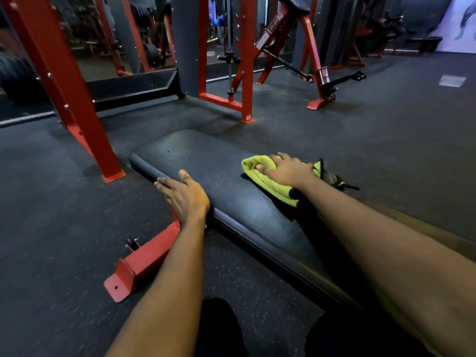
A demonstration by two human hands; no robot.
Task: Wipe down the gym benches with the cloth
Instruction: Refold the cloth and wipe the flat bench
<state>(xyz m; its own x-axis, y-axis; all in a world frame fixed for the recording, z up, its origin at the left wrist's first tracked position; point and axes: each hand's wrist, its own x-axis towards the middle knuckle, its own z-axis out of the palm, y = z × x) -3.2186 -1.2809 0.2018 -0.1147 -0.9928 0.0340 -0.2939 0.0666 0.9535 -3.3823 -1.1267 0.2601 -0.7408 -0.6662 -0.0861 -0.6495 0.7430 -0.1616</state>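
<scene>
On dark speckled floor (386,130), red racks (85,112) from 10 to 1 o'clock: black padded bench (206,161) running from 5 o'clock up to centre, red foot (139,266) at 8. Toward 3 o'clock on the pad: folded yellow-green cloth (260,177), dark-trimmed, pressed flat under right hand (286,170), fingers straight and close together. Left hand (184,194) flat on the pad's edge toward 9 o'clock, fingers together, thumb apart.

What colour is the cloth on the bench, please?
The cloth is yellow-green, clearest in the head view.
</scene>
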